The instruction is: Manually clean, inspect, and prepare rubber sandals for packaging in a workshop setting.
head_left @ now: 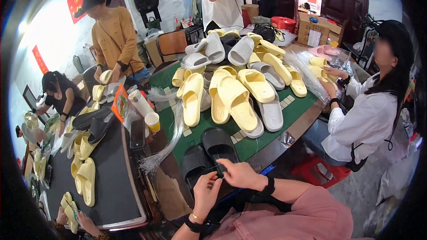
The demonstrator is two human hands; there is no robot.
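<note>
At the near edge of the green table, a pair of black slide slippers (219,146) lies side by side, toes toward me. My left hand (207,194) is just in front of them, thumb and fingers pinched together. Close beside it, my right hand (242,176) reaches over the right slipper with its fingers also pinched. A faint thin clear strand runs between the fingertips; its ends are hard to make out. Left of the slippers hangs a bundle of clear plastic strands (171,144) over the table edge.
A big heap of yellow and grey slippers (238,102) covers the green table (284,126). On the left, a dark conveyor belt (113,173) carries more slippers, with co-workers along it. A yellow paper cup (152,122) stands between. A red stool (318,173) is at right, beside a seated person.
</note>
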